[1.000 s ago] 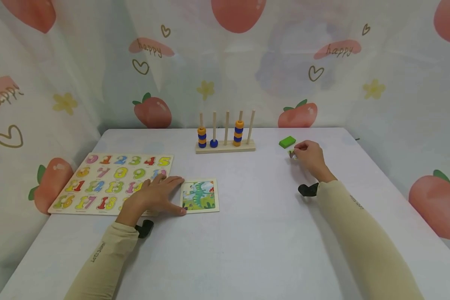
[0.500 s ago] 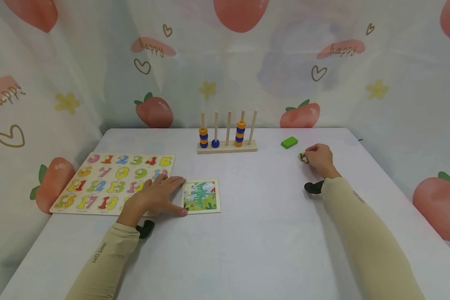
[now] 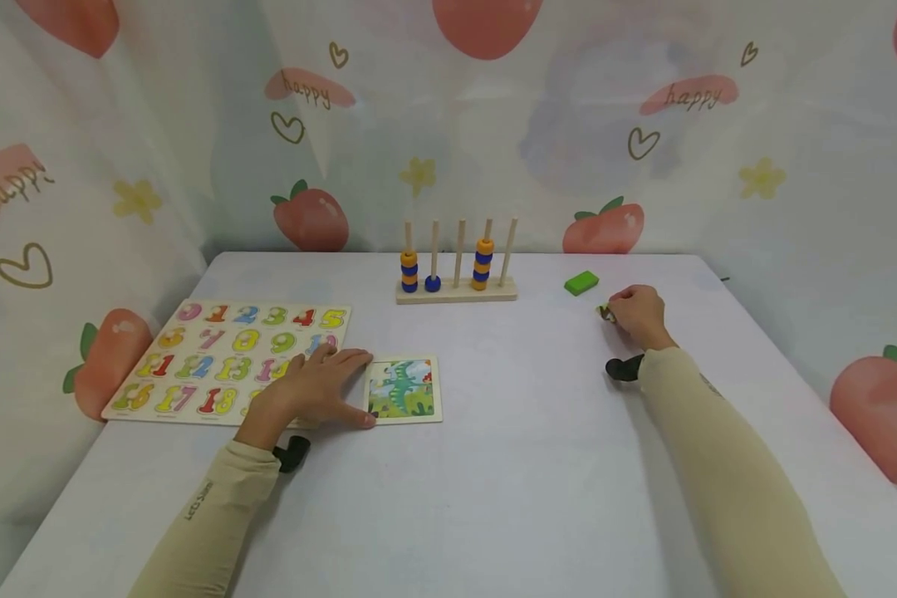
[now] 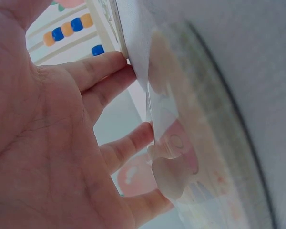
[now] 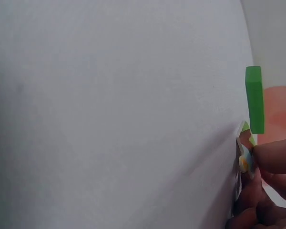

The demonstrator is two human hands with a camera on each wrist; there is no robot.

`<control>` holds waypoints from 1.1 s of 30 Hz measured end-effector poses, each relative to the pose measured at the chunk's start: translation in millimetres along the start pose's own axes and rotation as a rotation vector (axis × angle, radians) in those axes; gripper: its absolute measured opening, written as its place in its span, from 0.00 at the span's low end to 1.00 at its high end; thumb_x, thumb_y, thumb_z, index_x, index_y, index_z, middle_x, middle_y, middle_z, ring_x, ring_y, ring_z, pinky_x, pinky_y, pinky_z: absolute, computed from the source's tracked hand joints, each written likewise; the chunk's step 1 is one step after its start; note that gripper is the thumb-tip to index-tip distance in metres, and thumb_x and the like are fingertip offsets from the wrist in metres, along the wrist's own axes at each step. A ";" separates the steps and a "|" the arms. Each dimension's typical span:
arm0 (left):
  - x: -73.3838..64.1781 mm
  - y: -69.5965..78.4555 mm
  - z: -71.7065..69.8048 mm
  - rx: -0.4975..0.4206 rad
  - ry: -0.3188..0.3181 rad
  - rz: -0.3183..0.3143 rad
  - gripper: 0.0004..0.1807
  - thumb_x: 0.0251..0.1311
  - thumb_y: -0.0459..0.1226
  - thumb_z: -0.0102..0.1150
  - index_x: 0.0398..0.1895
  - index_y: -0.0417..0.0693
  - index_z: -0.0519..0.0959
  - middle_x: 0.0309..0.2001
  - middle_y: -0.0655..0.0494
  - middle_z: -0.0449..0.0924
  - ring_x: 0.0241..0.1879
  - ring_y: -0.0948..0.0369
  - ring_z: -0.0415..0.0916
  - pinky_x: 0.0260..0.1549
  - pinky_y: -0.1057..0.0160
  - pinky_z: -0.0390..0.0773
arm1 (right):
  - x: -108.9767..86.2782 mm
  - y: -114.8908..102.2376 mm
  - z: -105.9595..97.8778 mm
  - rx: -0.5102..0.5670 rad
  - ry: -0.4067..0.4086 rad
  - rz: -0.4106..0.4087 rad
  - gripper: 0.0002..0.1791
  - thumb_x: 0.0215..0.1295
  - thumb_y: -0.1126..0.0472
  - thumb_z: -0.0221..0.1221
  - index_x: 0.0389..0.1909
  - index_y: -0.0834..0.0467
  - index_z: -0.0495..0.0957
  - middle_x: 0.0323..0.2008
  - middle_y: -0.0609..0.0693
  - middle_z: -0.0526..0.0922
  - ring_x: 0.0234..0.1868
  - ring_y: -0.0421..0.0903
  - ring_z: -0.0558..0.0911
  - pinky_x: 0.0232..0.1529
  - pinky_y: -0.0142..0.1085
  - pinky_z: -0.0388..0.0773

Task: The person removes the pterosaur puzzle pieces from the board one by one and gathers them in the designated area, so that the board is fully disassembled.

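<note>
Sleeves of beige fabric (image 3: 725,465) reach from the near side over a white-covered worktop (image 3: 493,498), and both hands are busy. The right hand (image 3: 639,316) pinches a small, thin, multicoloured jigsaw piece (image 3: 605,313) between thumb and fingers, tipped up on edge above the right side; whether it touches the white surface, I can't tell. Just beyond it lies a bright green rectangular block (image 3: 581,283).

Well over to the left, the left hand (image 3: 310,389) is spread flat, grasping nothing. Its thumb rests at the near left corner of a square, pale-framed dinosaur picture puzzle (image 3: 402,389), its forefinger beside the far left corner, and its other fingers reach over a large cream board of colourful numbers (image 3: 227,326). How hard it presses, I can't make out.

At the back, near the middle, stands a pale wooden rack with five upright pegs (image 3: 456,293), orange and blue beads on the first, second and fourth from the left. Behind hangs a strawberry-printed curtain (image 3: 508,124).
</note>
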State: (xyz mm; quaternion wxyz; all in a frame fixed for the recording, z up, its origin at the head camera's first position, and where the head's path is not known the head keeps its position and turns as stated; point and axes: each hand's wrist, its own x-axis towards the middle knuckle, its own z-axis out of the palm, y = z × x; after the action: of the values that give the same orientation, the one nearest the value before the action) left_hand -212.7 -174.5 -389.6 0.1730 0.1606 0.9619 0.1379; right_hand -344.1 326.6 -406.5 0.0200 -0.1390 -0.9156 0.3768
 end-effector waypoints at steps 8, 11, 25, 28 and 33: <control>0.9 -1.5 0.7 -0.003 0.008 0.009 0.57 0.56 0.62 0.77 0.84 0.51 0.62 0.83 0.48 0.58 0.82 0.37 0.45 0.73 0.24 0.44 | -1.2 -2.5 1.2 -0.065 0.010 0.017 0.16 0.73 0.64 0.51 0.49 0.74 0.77 0.43 0.65 0.81 0.41 0.55 0.77 0.35 0.37 0.74; 0.6 -1.5 0.7 -0.002 0.010 0.011 0.57 0.56 0.62 0.77 0.84 0.51 0.62 0.83 0.48 0.58 0.82 0.37 0.45 0.73 0.24 0.45 | -2.2 -2.0 1.6 -0.071 0.011 0.013 0.15 0.73 0.64 0.52 0.48 0.74 0.77 0.42 0.66 0.81 0.43 0.57 0.77 0.36 0.39 0.74; 1.0 -2.6 1.2 -0.001 0.013 0.003 0.58 0.56 0.62 0.77 0.84 0.51 0.62 0.83 0.48 0.58 0.82 0.36 0.43 0.74 0.24 0.44 | -7.3 -11.3 2.2 -0.002 0.040 -0.033 0.20 0.75 0.62 0.49 0.55 0.74 0.76 0.45 0.66 0.81 0.47 0.57 0.78 0.40 0.39 0.73; 0.5 -2.9 1.8 -0.007 0.014 0.005 0.57 0.56 0.61 0.77 0.84 0.51 0.62 0.83 0.47 0.58 0.82 0.36 0.44 0.74 0.24 0.43 | -11.3 -19.8 6.9 0.031 0.037 -0.069 0.21 0.74 0.61 0.48 0.56 0.74 0.76 0.47 0.67 0.81 0.46 0.57 0.77 0.42 0.40 0.74; -0.4 -2.7 1.1 -0.018 0.019 0.013 0.57 0.56 0.61 0.78 0.84 0.50 0.62 0.83 0.48 0.58 0.82 0.37 0.44 0.74 0.24 0.43 | -18.1 -33.2 17.9 0.062 0.033 -0.135 0.21 0.75 0.61 0.47 0.56 0.73 0.76 0.49 0.67 0.80 0.48 0.58 0.77 0.46 0.41 0.73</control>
State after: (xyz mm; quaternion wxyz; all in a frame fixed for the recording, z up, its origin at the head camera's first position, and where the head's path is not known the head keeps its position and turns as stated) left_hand -212.6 -176.9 -391.3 0.1643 0.1640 0.9612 0.1491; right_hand -337.2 287.0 -395.0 0.0647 -0.0825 -0.9102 0.4006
